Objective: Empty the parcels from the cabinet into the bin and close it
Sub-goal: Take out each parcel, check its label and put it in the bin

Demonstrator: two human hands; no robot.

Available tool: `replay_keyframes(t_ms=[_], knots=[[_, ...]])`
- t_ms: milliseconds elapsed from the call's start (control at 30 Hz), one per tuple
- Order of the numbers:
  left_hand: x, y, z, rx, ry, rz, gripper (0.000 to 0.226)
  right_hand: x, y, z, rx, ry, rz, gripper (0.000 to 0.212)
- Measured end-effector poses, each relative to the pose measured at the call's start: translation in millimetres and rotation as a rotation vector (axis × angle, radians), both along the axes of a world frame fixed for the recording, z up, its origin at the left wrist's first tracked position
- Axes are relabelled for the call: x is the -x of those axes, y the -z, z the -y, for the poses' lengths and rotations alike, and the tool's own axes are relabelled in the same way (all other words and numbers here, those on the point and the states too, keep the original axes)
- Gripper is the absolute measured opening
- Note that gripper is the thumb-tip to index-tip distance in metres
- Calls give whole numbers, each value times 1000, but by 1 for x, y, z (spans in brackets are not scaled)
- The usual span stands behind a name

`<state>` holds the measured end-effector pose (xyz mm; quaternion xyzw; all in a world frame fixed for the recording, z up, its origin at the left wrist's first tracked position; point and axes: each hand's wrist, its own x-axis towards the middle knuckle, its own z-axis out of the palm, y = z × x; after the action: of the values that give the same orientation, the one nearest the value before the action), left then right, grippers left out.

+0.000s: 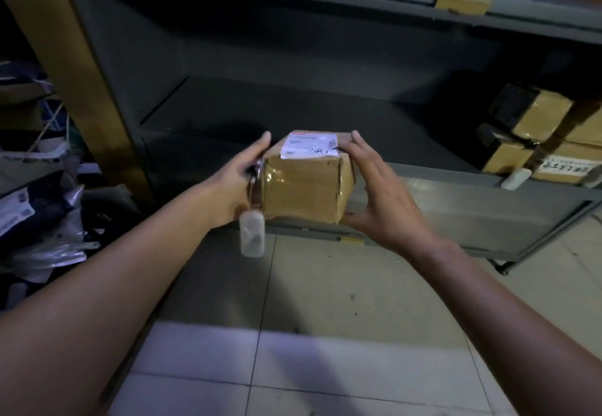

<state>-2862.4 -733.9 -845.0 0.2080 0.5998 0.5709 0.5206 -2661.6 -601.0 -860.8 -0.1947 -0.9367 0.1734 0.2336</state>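
Observation:
A small brown cardboard parcel (306, 187) with a white label on top is held between both my hands, just in front of the grey metal cabinet (325, 112). My left hand (239, 171) presses straight fingers against the parcel's left side. A key ring with a pale tag (251, 234) hangs from that hand. My right hand (384, 194) grips the right side, fingers up along it and thumb under the bottom edge. The left part of the shelf behind the parcel is bare and dark.
More taped cardboard parcels (547, 135) are stacked at the shelf's right end, with a small white object (516, 178) on the edge. A heap of plastic mail bags (42, 213) lies at the left. Pale floor tiles (325, 350) are below.

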Motion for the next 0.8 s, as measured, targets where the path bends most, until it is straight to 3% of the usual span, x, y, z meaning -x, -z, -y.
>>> replay_keyframes(t_ms=[100, 200, 333, 433, 533, 600, 633, 733, 800], knots=[[8, 5, 6, 31, -67, 0, 44, 3, -4, 5, 257, 31, -151, 96], [13, 14, 11, 56, -25, -133, 27, 9, -9, 8, 427, 120, -281, 77], [11, 11, 12, 9, 108, -157, 44, 15, -10, 11, 739, 215, -281, 51], [6, 12, 11, -79, 198, -101, 52, 20, -10, 18, 945, 234, -259, 55], [3, 18, 9, -78, 157, -109, 63, 27, -4, 21, 1037, 271, -209, 68], [2, 21, 6, -49, 49, -125, 67, 30, 0, 20, 967, 335, -231, 86], [1, 21, 5, -33, -4, -137, 70, 31, 1, 19, 834, 376, -226, 90], [-6, 19, 0, -12, -76, -183, 58, 29, 2, 19, 346, 341, -214, 62], [-10, 19, -3, -12, -86, -197, 55, 30, -1, 24, 242, 209, -196, 51]])
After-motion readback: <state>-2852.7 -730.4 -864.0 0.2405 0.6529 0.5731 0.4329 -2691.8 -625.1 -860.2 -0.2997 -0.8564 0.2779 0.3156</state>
